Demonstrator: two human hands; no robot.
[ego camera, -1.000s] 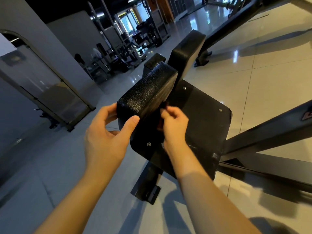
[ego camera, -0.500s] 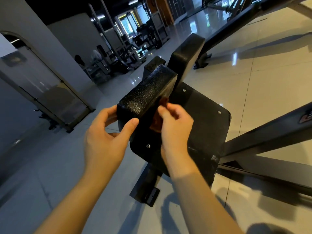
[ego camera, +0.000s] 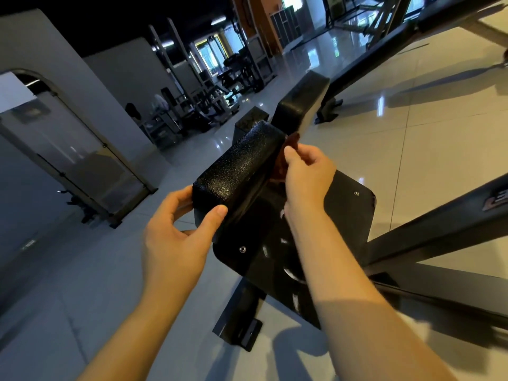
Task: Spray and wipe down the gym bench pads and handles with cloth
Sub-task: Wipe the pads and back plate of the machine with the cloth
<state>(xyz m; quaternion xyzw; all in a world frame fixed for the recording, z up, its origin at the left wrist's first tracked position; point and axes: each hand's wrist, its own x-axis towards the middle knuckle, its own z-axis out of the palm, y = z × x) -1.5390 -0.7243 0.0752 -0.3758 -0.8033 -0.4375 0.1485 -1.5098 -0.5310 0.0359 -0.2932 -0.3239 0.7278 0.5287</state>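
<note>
A black textured bench pad stands on edge in the middle of the head view, fixed to a black backing board with screws. My left hand grips the pad's near end, thumb on the right face and fingers round the left. My right hand presses a dark reddish cloth against the pad's right side near its far end; most of the cloth is hidden by my fingers. A second black pad rises behind the first.
Black steel frame beams run along the right and a foot bracket sits on the glossy tiled floor below the board. Another long beam crosses the far right. Gym machines and a glass partition stand at the left.
My right hand has slid with the cloth up along the pad's right side, from near its lower end toward the far end. My left hand keeps its grip on the near end.
</note>
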